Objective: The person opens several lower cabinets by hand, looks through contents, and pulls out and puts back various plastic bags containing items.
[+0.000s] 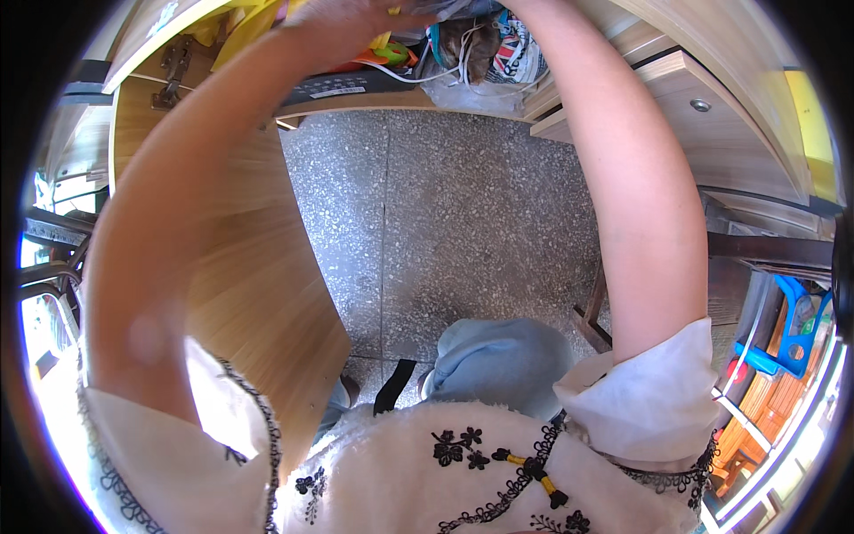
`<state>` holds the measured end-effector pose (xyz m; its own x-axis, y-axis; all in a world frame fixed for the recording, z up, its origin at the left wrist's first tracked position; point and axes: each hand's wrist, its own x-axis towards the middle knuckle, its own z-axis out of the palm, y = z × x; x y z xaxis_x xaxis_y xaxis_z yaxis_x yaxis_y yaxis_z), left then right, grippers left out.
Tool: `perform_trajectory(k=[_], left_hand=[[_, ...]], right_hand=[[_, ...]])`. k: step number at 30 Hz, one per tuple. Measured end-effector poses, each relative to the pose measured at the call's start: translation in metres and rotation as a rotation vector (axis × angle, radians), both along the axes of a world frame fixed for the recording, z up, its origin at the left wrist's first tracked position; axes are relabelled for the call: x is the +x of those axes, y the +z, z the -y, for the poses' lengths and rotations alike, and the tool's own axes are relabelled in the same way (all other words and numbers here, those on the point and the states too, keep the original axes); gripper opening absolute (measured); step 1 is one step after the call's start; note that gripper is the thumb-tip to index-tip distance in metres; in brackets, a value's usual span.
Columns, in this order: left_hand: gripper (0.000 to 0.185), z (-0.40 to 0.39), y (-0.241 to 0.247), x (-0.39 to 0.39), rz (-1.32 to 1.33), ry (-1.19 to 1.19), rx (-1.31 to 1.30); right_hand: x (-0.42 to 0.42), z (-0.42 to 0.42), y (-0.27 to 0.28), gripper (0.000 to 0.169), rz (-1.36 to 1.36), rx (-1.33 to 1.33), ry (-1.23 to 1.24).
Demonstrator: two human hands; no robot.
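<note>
My left hand [347,21] reaches into an open wooden cabinet at the top edge, its blurred fingers pointing right. Yellow fabric [250,33] lies beside it, and a clear plastic bag [460,8] is near its fingertips. Whether the fingers grip anything is unclear. My right forearm [627,167] stretches up to the cabinet, but the right hand is beyond the top edge. Below the hands are a white cord [460,67], a printed fabric item [519,57], orange and green plastic objects [393,55] and a dark box [340,90] bearing writing.
A hinged wooden cabinet door [267,267] stands open under my left arm. At right is a wooden panel with a round lock [700,105]. Speckled terrazzo floor [440,213] lies between my arms. A blue plastic object [794,327] sits at far right.
</note>
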<state>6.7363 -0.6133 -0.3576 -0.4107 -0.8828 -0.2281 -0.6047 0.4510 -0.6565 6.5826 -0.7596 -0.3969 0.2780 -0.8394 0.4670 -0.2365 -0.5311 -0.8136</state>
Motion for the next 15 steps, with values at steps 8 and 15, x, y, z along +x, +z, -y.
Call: perform_trajectory(k=[8,15], left_hand=[[0.034,0.033,-0.026,0.039,-0.689,0.042,-0.183],[0.029,0.028,-0.004,0.051,-1.044,-0.037,-0.558]], right_hand=[[-0.015,-0.025,0.005,0.037,-0.219,-0.033,0.061],[-0.018,-0.066,-0.02,0.037,-0.876,-0.585,0.106]])
